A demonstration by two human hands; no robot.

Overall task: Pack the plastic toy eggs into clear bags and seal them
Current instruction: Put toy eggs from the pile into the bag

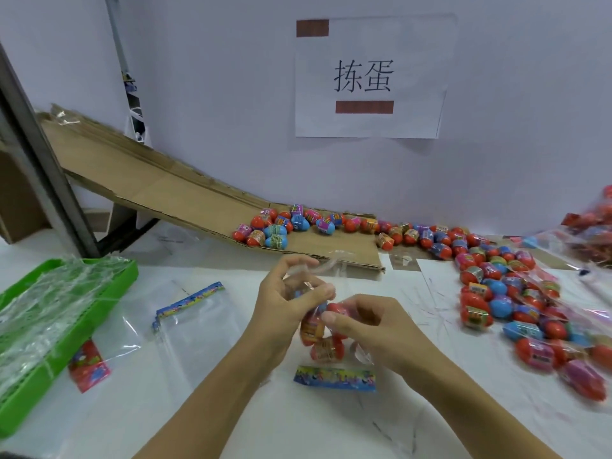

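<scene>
Left hand and right hand, each grip clamped on the egg-filled clear bag.

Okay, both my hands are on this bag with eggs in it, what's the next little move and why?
Probably pinch the bag's open top flat and seal it: the left hand and right hand both grip it, and several eggs already sit inside.

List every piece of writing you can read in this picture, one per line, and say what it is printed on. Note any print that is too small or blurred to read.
"拣蛋": large black characters on the white paper sign fixed to the wall.
Egg wrappers: printed bands, too small to read.
Colourful bag header strip: pattern only, print blurred.
Red card under the empty bags: unreadable.
</scene>
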